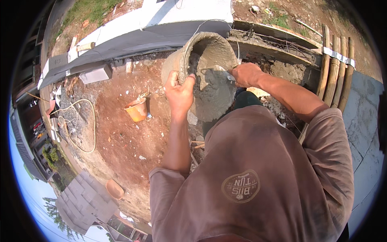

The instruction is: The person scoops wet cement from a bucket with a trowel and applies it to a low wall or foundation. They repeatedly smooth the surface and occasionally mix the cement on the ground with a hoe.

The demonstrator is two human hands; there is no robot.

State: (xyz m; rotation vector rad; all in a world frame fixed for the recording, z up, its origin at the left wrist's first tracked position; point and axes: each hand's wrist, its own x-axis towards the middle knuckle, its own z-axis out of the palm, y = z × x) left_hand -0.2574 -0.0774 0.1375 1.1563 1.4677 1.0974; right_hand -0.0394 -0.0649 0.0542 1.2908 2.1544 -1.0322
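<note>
A mortar-caked bucket (173, 66) is tipped on its side in front of me, its mouth turned toward my body. Grey wet mortar (213, 92) fills its lower part and bulges out past the rim. My left hand (180, 90) is closed on the bucket's near left rim, thumb over the edge. In my right hand (246, 74), at the right of the mouth, is a trowel (224, 73) gripped by its handle. Its pale blade reaches into the mortar, partly covered by it. The bucket's thin wire handle stands up around the far side.
Behind the bucket runs a low white-topped wall (181, 14). To the right are board formwork (278, 52) and upright bamboo poles (332, 74). An orange bucket (137, 111) stands on the dirt at left, near a looped hose (94, 129). Grey blocks (86, 199) are stacked farther off.
</note>
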